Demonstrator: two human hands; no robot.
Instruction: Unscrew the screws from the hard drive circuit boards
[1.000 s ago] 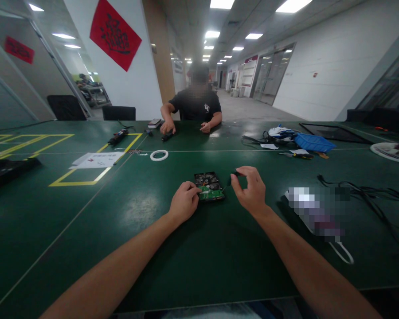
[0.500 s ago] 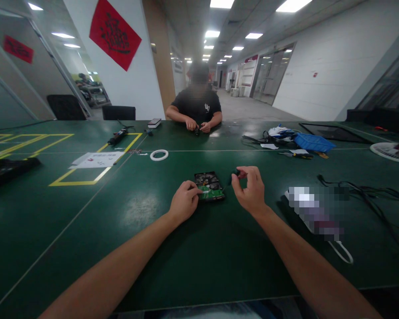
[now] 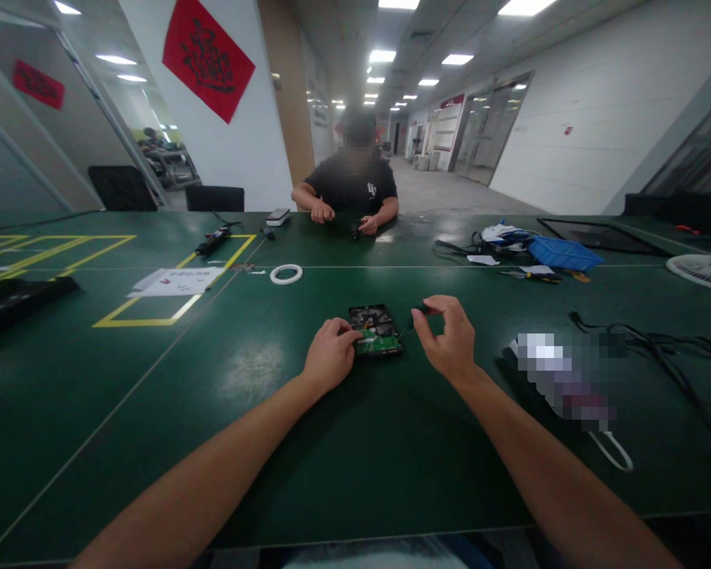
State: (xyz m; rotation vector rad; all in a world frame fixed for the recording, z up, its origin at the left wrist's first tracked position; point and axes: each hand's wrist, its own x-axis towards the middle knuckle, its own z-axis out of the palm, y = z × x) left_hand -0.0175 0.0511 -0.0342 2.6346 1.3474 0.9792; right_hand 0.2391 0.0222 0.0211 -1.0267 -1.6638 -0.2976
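Note:
A hard disk drive (image 3: 379, 343) lies on the green table, its circuit board facing up along the near side. My left hand (image 3: 330, 354) grips the drive's left edge, fingertips resting on the board. Between the thumb and fingers of my right hand (image 3: 447, 338) is a small screwdriver (image 3: 418, 310) with a dark handle. Its thin shaft slants down to the left, reaching the right end of the board. Whether the tip sits in a screw is too small to make out.
Across the green table (image 3: 355, 458) sits a person (image 3: 355, 186) handling a dark object. Beyond the drive is a white ring (image 3: 286, 274). On the right are a blurred-out item (image 3: 560, 379), black cables (image 3: 657, 340), a blue tray (image 3: 566, 253) and a yellow-black tool (image 3: 539, 274).
The person opposite has drawn one hand away from the dark object, toward my left. My hands, the drive and the screwdriver hold nearly the same positions; the view has shifted slightly.

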